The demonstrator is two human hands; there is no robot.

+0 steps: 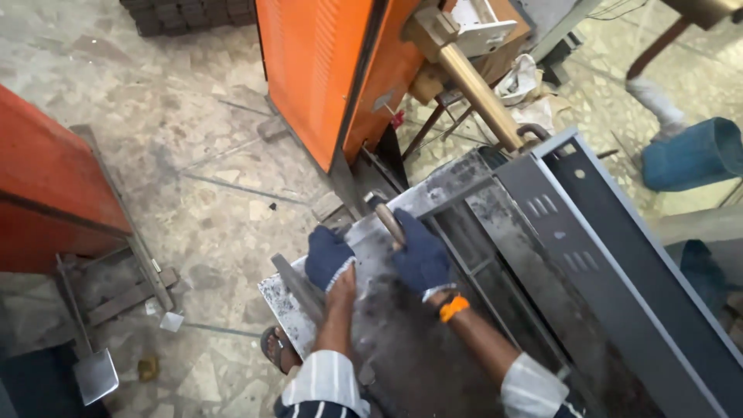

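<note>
While I look down at the steel worktop (371, 333), my left hand (328, 256) in a dark glove lies flat near its left edge, holding nothing. Right hand (420, 255), also gloved, is clamped on a wooden hammer handle (389, 223) close to the far edge. Grey louvred panel (611, 263) leans along the right edge. Orange machine (325, 70) stands beyond.

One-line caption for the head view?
Gloved left hand steadies a metal sheet while the right hand grips a wooden-handled tool.
</note>
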